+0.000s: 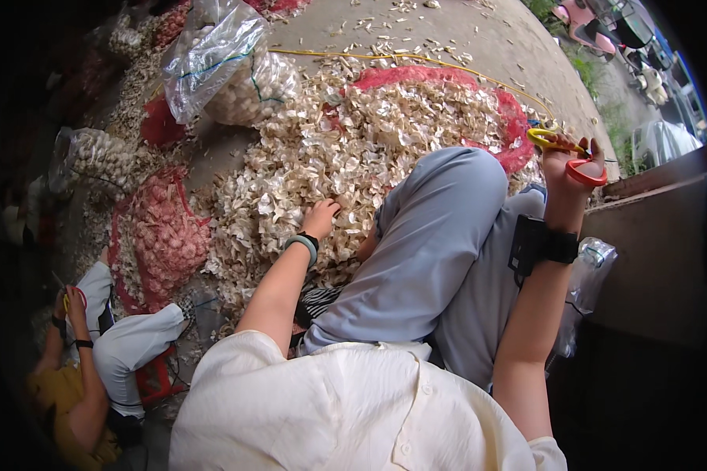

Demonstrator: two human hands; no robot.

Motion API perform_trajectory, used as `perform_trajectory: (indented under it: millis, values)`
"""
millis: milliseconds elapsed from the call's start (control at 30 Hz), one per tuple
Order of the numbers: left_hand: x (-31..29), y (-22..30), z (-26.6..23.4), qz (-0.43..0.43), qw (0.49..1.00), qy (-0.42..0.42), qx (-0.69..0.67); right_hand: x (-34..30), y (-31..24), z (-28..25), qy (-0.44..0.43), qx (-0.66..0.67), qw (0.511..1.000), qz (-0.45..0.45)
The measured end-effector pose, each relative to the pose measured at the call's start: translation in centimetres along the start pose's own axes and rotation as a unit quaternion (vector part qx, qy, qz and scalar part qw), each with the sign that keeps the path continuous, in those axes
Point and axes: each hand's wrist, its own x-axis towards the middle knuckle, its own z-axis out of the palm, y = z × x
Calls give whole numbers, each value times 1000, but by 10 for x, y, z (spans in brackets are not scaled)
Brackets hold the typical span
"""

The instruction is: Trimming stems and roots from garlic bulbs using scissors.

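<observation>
The scissors (593, 180), with 1 yellow loop and 1 red, are over on the right, just past the person's bent knees. The right hand (567, 161) grips them, fingers curled around the loops; from here I can't make out the blades. The left hand (321, 219) is down at the heap of papery skins (291, 177), fingers bent and touching the pale flakes, and I can't tell whether it is closed on anything.

The heap spreads before the person's grey trousers (440, 243), with red mesh (416, 75) showing along its far edge. Beyond that, a yellow cord (440, 62) runs over the floor. To the left of the heap sits a red mesh sack (163, 239) of garlic bulbs; farther up, a clear plastic bag (251, 86) of bulbs stands at the heap's edge, and 1 more bag (102, 157) lies farther left. At the lower left a co-worker (67, 392) in a mustard top sits by a red stool (154, 380), holding scissors too. Outside, at the upper right, I see a pink scooter (583, 23).
</observation>
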Motion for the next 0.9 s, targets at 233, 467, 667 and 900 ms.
perform_trajectory:
  millis: [233, 467, 667, 900]
  values:
    - [5, 3, 9, -161, 983, -85, 32, -3, 0, 2, -2, 9, 1000, 4]
    - [-6, -21, -6, -198, 971, -127, -46, 5, -1, -7, -63, 15, 997, 43]
    - [-8, -14, -21, -233, 961, -104, -109, 5, -3, -11, -66, 19, 997, 39]
    - [7, -47, -40, -183, 913, 85, -355, -2, 4, -1, -37, 46, 998, 31]
